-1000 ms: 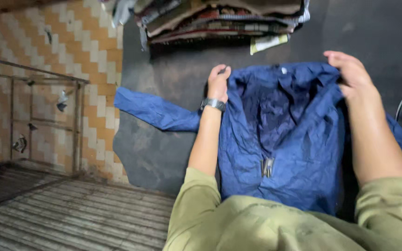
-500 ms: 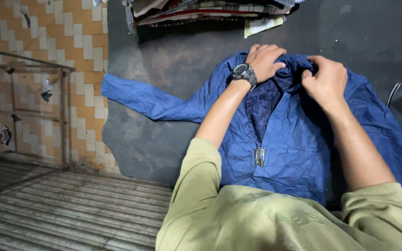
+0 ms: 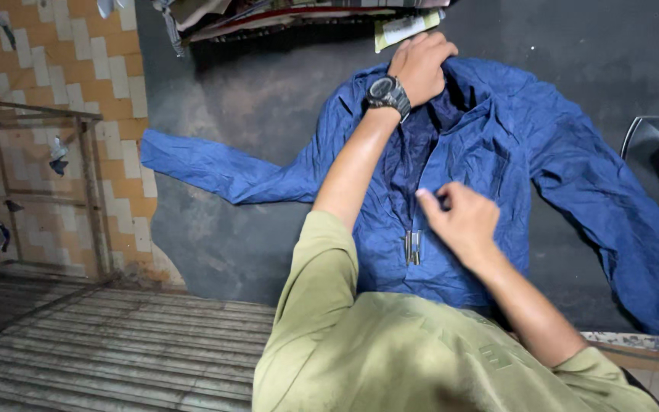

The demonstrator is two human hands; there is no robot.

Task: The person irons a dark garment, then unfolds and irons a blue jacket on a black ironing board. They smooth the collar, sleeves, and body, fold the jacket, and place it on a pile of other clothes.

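Dark table, tiled wall, left hand gripping blue jacket collar, right hand pinching its front.

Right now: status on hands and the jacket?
Left hand gripping the collar of the blue jacket. Right hand pinching the front opening just above the zipper pull. Jacket spread flat on dark surface, sleeves out. Nothing on top.
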